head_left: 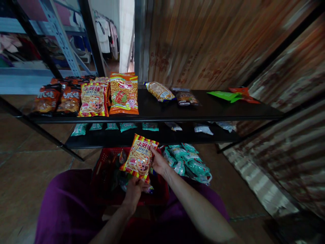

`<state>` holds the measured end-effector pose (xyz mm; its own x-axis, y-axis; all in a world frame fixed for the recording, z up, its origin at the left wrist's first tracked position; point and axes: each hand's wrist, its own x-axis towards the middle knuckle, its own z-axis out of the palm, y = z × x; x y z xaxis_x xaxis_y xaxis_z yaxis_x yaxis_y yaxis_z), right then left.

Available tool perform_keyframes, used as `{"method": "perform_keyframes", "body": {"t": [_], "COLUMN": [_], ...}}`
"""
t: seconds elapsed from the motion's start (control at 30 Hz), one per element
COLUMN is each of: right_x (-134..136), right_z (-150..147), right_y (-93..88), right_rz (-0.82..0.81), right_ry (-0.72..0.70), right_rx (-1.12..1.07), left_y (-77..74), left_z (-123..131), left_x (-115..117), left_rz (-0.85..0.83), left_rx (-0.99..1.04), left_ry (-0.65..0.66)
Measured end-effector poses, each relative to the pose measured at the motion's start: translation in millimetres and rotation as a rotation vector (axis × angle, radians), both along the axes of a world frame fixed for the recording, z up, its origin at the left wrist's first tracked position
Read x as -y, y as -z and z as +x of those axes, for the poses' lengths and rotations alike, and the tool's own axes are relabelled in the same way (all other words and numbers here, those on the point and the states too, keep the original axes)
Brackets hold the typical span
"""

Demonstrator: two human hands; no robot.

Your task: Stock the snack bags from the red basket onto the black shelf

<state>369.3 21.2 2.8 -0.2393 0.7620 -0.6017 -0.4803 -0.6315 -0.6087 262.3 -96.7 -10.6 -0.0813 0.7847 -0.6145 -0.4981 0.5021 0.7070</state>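
Observation:
Both my hands hold one yellow and red snack bag (139, 157) above a red basket (162, 195). My right hand (158, 162) grips its right edge, fingers closed on it. My left hand (134, 191) pinches its bottom edge from below. Matching yellow-red bags (92, 100) lie on the black top shelf (203, 110) ahead, beside an orange snack bag (124, 93).
Dark orange bags (57, 98) lie at the shelf's left end; a clear yellow pack (159, 91), a dark pack (186, 97) and a green pack (224, 96) to the right. Teal packets (191, 163) are piled beside the basket and line the lower shelf (152, 137). A corrugated wall (279, 67) stands at right.

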Motion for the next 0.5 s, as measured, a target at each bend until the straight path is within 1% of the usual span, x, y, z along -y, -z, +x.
{"method": "perform_keyframes", "body": {"t": [0.07, 0.13, 0.23, 0.33, 0.37, 0.4, 0.43, 0.47, 0.5], "right_x": [4.6, 9.6, 14.4, 13.8, 12.8, 11.7, 10.5, 9.5, 8.7], "right_z": [-2.3, -4.0, -4.6, -2.6, -1.5, -0.4, 0.7, 1.6, 2.5], "right_y": [-1.7, -2.9, -3.5, -4.4, -5.0, -5.7, -6.6, -7.4, -8.3], "right_rz": [0.013, 0.049, 0.082, 0.083, 0.081, 0.079, 0.076, 0.075, 0.077], "right_ry": [-0.080, -0.128, -0.109, -0.077, -0.076, -0.078, -0.077, -0.073, -0.067], "right_rx": [-0.094, -0.145, -0.129, -0.109, -0.112, -0.118, -0.127, -0.134, -0.140], "left_y": [-1.3, -4.5, -11.5, -15.4, -14.8, -12.9, -10.1, -6.7, -3.4], "left_z": [2.8, 5.6, 6.9, 0.7, -3.4, -8.6, -14.6, -21.3, -28.4], "left_x": [-0.8, -2.6, -3.7, -0.6, 0.8, 2.0, 2.7, 2.6, 1.7], "left_rz": [0.022, 0.045, 0.057, 0.076, 0.088, 0.092, 0.080, 0.048, 0.003], "left_rx": [-0.083, -0.142, -0.204, -0.211, -0.190, -0.160, -0.131, -0.111, -0.109], "left_ry": [0.019, 0.021, 0.038, 0.157, 0.196, 0.207, 0.183, 0.120, 0.028]}}
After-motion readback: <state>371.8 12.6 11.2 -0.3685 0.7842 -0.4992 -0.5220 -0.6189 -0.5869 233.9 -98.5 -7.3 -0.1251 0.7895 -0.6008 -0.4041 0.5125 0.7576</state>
